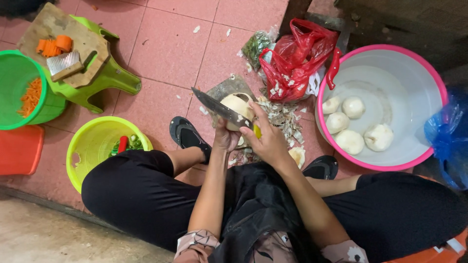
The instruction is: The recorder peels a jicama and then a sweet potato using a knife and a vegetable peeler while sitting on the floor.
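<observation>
Left hand [225,136] is cupping the pale peeled root [238,108] at frame centre, fingers curled underneath, while right hand [269,139], fingers wrapped on the knife [219,108], is risking slipping into them.

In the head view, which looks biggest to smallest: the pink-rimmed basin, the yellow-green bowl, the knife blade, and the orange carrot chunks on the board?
1. Pink-rimmed basin, clearly largest.
2. Yellow-green bowl.
3. Knife blade.
4. Carrot chunks, smallest.
All lie at about floor level, so nearness hardly skews the order.

Soft even daylight, faint shadows, sharp centre, dim upper right corner, slight wide-angle stretch
</observation>
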